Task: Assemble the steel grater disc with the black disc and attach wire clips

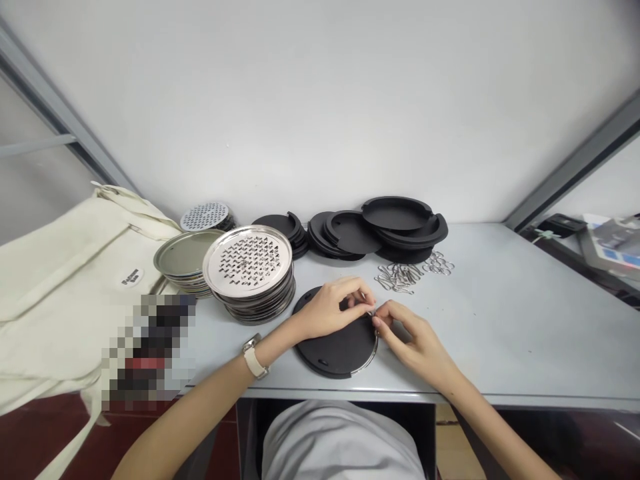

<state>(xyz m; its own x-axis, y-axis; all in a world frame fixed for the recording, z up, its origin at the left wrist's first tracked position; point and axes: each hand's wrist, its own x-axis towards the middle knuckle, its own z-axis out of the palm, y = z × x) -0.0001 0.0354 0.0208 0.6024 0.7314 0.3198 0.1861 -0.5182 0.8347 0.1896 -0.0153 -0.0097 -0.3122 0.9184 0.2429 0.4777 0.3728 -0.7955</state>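
Observation:
A round black disc (336, 350) lies flat near the table's front edge, with a shiny metal rim showing along its right side. My left hand (340, 307) reaches over the disc, thumb and fingers pinched on a small metal clip (371, 313) at the right edge. From the other side, my right hand (413, 340) pinches at the same spot, its fingertips almost touching the left ones. The fingers hide most of the clip. Beyond the hands lies a loose pile of metal snap clips (399, 277), with metal rings (439, 264) beside it.
Left of the disc rises a stack of round metal grater plates (249, 263). Behind it are plain round plates (185, 253) and smaller perforated discs (205, 217). Black round holders (397, 215) are piled along the wall. A cream cloth bag (75, 287) covers the left end.

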